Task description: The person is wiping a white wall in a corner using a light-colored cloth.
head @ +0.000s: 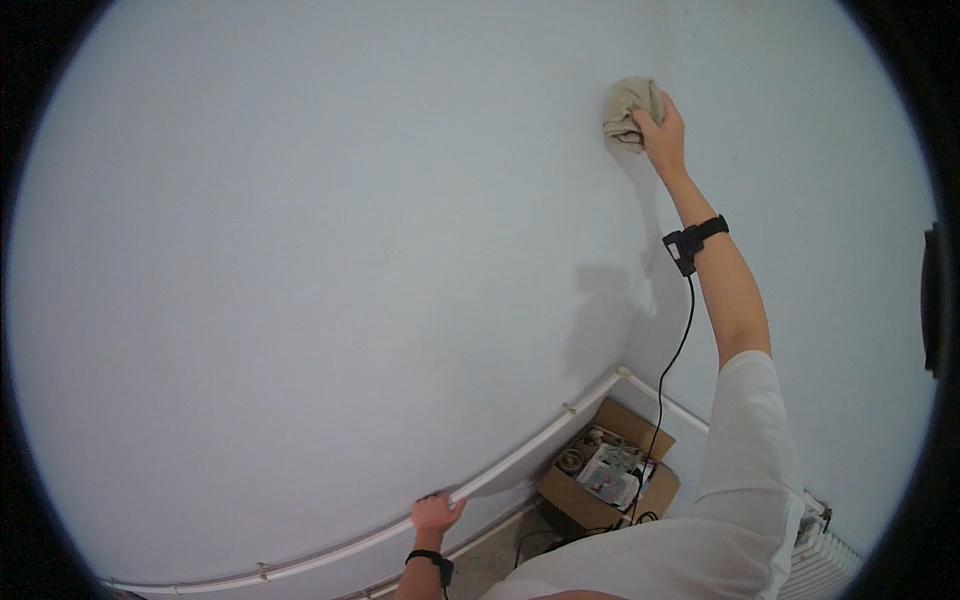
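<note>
My right hand (666, 139) grips a folded beige cloth (630, 105) up near the corner, against the pale painted wall (360, 247). The thumb presses into the folds, and the cloth's far face is hidden. Low down, my left hand (436, 513) is closed around a white pipe (517, 456) that runs along the wall. Each forearm wears a black strap; the right one carries a small black device (681, 251) with a cable (685, 330) hanging from it.
An open cardboard box (577, 499) of mixed items stands on the floor in the corner beneath the pipe. At the lower right is a white ribbed radiator (825, 559). A dark object (930, 300) shows at the right rim. Pipe brackets (262, 571) stick out from the wall.
</note>
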`<action>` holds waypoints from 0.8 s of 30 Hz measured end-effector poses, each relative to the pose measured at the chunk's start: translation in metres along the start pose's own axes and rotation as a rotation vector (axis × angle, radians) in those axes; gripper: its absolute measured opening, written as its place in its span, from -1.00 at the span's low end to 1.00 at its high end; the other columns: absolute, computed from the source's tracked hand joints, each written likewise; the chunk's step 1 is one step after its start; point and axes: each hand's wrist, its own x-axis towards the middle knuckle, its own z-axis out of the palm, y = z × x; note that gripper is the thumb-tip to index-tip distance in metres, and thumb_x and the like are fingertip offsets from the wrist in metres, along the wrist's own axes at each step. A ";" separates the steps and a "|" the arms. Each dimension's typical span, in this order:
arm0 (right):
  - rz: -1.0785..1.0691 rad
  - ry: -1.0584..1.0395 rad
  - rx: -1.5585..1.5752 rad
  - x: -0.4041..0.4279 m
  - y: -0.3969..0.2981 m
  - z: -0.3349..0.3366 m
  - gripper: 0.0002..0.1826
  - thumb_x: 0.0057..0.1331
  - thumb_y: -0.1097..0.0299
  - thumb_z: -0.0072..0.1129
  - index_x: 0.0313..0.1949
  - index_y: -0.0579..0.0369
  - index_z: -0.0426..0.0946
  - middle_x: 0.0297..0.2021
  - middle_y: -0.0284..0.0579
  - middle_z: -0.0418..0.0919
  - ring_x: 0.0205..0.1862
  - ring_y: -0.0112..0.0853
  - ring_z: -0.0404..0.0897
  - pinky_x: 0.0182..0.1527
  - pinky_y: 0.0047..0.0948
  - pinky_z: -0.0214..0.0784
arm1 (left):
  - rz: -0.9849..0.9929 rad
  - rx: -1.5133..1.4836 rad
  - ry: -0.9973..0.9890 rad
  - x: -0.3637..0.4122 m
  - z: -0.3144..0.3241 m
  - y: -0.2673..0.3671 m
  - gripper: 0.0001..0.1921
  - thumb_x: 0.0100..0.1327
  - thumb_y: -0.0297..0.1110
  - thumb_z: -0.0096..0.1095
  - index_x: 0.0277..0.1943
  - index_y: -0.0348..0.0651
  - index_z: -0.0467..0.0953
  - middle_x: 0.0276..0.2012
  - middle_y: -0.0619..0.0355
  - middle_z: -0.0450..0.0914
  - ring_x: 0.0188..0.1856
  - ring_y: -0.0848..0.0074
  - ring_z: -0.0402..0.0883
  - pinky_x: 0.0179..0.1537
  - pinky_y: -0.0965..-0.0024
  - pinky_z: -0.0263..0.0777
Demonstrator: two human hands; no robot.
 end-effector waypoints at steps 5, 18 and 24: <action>-0.117 -0.003 0.195 0.012 -0.058 0.012 -0.65 0.16 0.27 0.20 -0.15 0.27 0.50 -0.30 -0.07 0.62 -0.26 -0.40 0.55 -0.14 -0.39 0.42 | 0.052 0.005 0.268 -0.028 -0.005 0.020 -0.38 0.20 0.33 0.01 -0.38 -0.15 0.65 -0.45 -0.01 0.67 -0.37 0.13 0.67 -0.33 0.09 0.52; -0.467 -0.253 0.311 -0.006 -0.199 0.051 -0.56 0.07 0.21 0.27 -0.09 0.17 0.48 -0.30 -0.01 0.64 -0.30 -0.28 0.63 -0.18 -0.32 0.49 | 0.020 0.027 0.214 -0.036 0.007 0.035 -0.33 0.20 0.38 -0.06 -0.29 -0.14 0.65 -0.38 -0.04 0.68 -0.31 0.13 0.68 -0.21 0.09 0.54; -0.293 -0.166 0.268 0.001 -0.171 0.052 -0.56 0.10 0.33 0.23 -0.03 0.24 0.44 -0.24 -0.08 0.59 -0.22 -0.37 0.53 -0.12 -0.37 0.43 | -0.005 -0.029 0.181 -0.042 0.023 0.019 -0.33 0.22 0.39 -0.09 -0.24 -0.12 0.65 -0.37 -0.05 0.68 -0.29 0.13 0.68 -0.18 0.09 0.52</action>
